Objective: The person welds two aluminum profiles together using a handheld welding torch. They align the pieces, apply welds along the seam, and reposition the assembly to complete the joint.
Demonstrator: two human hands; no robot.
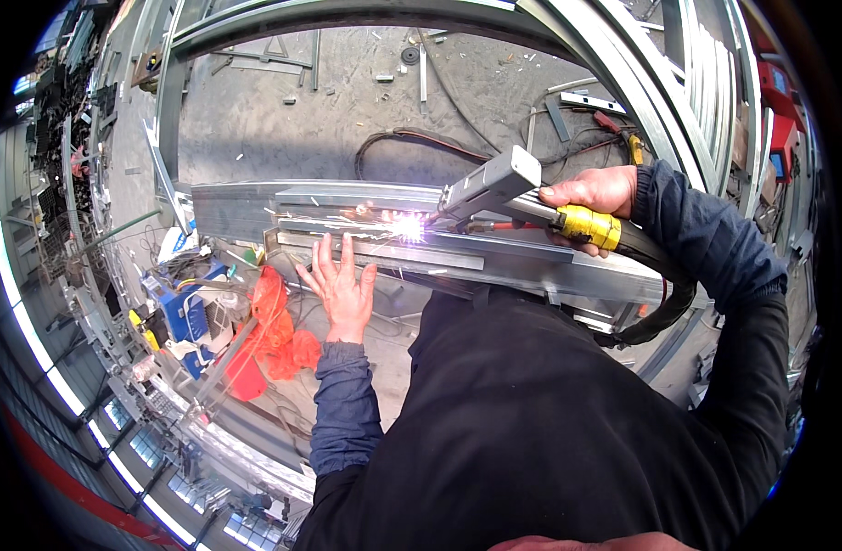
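My right hand is wrapped round a welding torch with a grey body, yellow tape on its grip and a thick black cable behind. At the torch's tip a bright violet-white arc glows and throws sparks to the left over several metal bars. The glare hides the exact spot where the tip meets the metal. My left hand lies with fingers spread, its fingertips at the near edge of the bars, just left of the arc. Nothing is held in it.
Beyond the bars, a curved metal frame arches over the concrete floor, where a black cable and metal scraps lie. Orange-red netting and a blue box sit at left. Red machines stand far right.
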